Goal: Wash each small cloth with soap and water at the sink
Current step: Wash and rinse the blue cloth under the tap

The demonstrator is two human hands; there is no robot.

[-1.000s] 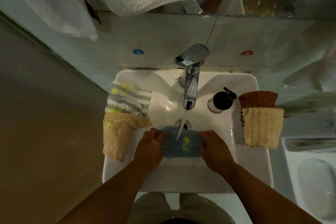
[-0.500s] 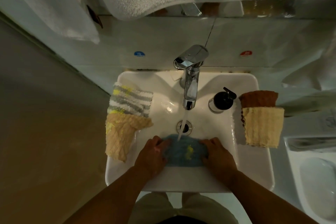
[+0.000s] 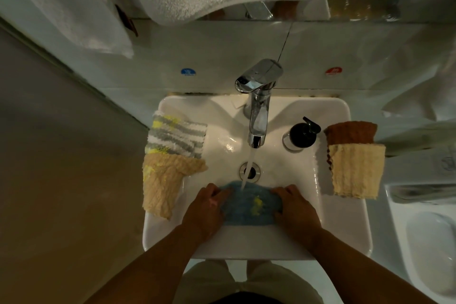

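Hands low in the sink [image 3: 345, 234]: left hand [image 3: 204, 207] and right hand [image 3: 293, 210] each grip an end of the blue cloth [image 3: 246, 207], spread against the sink's front wall under running water [image 3: 249, 168]. Stacked cloths [image 3: 165, 180] overhang the sink's left rim, another pile [image 3: 356, 170] its right; bare basin lies toward its back. Forearms cut off by the frame edge.

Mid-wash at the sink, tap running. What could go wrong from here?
1. The blue cloth, held by the left hand and right hand, lies just short of the drain under the running water stream; sliding forward, it could block the drain.
2. The beige cloth on the left rim of the sink overhangs the outer edge; a forearm nudge might drop it.
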